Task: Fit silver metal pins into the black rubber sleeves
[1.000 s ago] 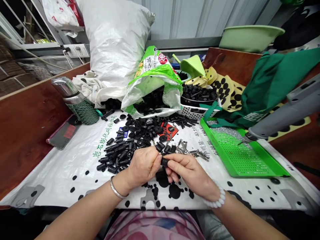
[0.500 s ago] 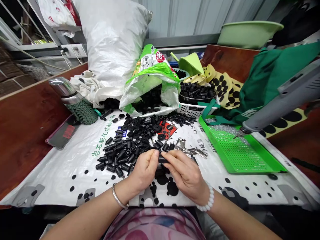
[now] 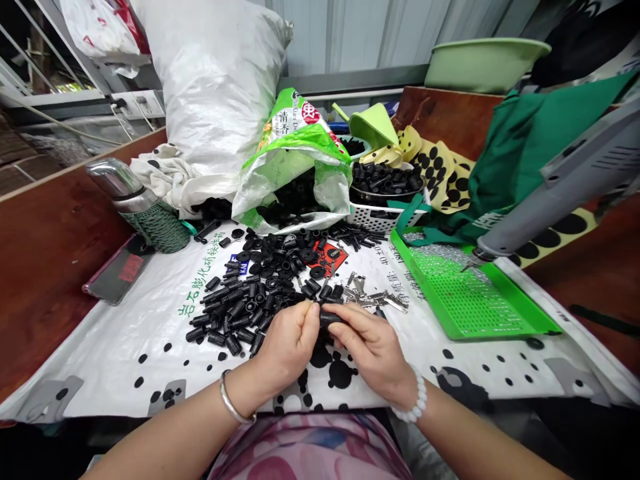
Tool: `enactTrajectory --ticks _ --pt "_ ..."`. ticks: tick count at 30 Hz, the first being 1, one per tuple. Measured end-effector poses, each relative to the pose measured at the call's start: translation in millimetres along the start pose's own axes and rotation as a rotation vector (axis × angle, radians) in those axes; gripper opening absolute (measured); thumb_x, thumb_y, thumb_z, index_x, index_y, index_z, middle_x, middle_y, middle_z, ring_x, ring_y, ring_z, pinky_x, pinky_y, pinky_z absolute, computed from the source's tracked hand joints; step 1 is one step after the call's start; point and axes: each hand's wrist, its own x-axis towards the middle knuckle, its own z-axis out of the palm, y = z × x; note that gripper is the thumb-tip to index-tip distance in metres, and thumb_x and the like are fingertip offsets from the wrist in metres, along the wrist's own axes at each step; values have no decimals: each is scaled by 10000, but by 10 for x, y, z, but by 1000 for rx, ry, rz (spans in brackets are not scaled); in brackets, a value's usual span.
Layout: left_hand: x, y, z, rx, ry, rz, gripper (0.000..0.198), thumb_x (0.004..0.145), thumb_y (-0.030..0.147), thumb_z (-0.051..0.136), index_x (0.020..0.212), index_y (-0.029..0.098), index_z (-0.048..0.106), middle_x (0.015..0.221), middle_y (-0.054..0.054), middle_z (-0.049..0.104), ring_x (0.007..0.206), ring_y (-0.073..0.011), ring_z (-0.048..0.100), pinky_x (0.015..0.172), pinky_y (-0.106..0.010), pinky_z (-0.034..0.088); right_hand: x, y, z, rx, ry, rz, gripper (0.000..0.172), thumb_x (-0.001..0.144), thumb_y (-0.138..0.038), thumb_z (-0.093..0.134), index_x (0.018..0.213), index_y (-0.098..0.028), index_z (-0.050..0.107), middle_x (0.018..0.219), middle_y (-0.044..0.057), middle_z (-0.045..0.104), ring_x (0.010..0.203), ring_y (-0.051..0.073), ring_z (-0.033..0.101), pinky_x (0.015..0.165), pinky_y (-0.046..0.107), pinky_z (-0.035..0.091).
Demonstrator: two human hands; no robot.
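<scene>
apparently, black cylinder in right hand

The black parts look like smooth plastic.

Parts pile mid tbl, flask + phone L, tray R, sack behind.

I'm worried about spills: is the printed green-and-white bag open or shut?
Open: the bag gapes at its front, and black parts show inside.
</scene>
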Motion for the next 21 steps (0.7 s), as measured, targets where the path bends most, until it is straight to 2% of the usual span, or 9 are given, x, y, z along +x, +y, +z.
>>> enactTrajectory --ticks 3,6,9,11,13,15,18,21 --pt "-35 -39 11 227 37 141 314 898 241 279 598 192 355 541 38 371 482 -98 345 484 -239 271 -45 -26 20 252 -40 279 227 831 -255 527 1009 -180 646 615 -7 580 499 98 543 519 238 487" --pt "-61 -79 17 368 67 269 304 892 211 279 601 197 363 532 32 384 466 -108 355 478 -250 272 -79 -29 33 483 -70 492 231 798 -305 562 948 -150 647 579 -24 568 443 74 522 457 212 452" --pt "-80 -107 20 417 54 359 304 893 208 271 609 198 377 534 21 415 467 -117 377 476 -256 286 -102 -18 51 638 -99 620 262 783 -369 577 874 -131 638 545 -44 538 367 44 461 397 193 419" --pt "-86 -113 19 435 47 378 304 895 212 266 617 197 389 541 16 432 474 -120 387 480 -257 294 -116 -9 70 700 -97 650 267 779 -391 582 812 -130 626 519 -59 507 343 31 418 379 188 409" --pt "-84 -103 12 427 44 354 302 898 219 263 627 194 395 555 14 440 487 -120 391 487 -255 299 -129 -7 88 742 -90 657 262 775 -394 591 764 -133 613 516 -66 488 341 24 390 375 185 399" --pt "-72 -73 -5 360 23 283 302 903 235 268 632 192 393 567 20 430 496 -114 384 490 -247 302 -138 -11 94 762 -77 653 251 775 -391 594 796 -142 616 531 -65 490 354 27 394 383 187 393" --pt "-51 -4 -56 132 -52 116 299 910 294 305 653 182 411 593 28 439 527 -100 399 505 -226 322 -148 -17 79 693 -44 597 257 778 -360 599 940 -162 627 600 -32 566 440 60 490 453 207 417" --pt "-41 62 -118 -135 -132 -31 284 889 372 374 702 171 447 601 36 456 532 -89 407 496 -208 330 -164 -11 59 611 -14 516 255 794 -323 588 995 -172 632 580 -15 596 556 102 560 587 251 460"
